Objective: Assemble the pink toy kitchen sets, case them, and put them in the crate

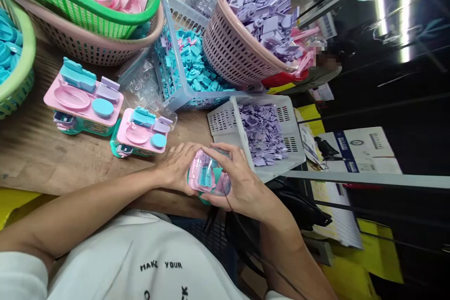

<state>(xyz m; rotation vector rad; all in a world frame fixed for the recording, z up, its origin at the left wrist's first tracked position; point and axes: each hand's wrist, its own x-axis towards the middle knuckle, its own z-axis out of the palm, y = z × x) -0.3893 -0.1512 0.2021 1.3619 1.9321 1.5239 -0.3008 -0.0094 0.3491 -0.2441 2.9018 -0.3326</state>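
Between my two hands is a small pink and teal toy kitchen (202, 176), with a clear plastic piece over its top on the right side. My left hand (177, 166) grips its left side, thumb and fingers around the edge. Curved around the right side and the clear piece is my right hand (241, 180). To the left stand two more toy kitchens, a nearer one (137, 136) and a larger-looking one (82, 98), each with a pink top, sink and teal parts. My fingers partly hide the held toy.
Behind my hands, a white basket (227, 124) holds small purple parts. Farther back are a clear blue crate (183, 96) of teal parts and a pink basket (228, 58) of purple pieces. A green basket (105, 21) of pink parts stands upper left. Clear plastic covers (144, 84) lie beside the crate.
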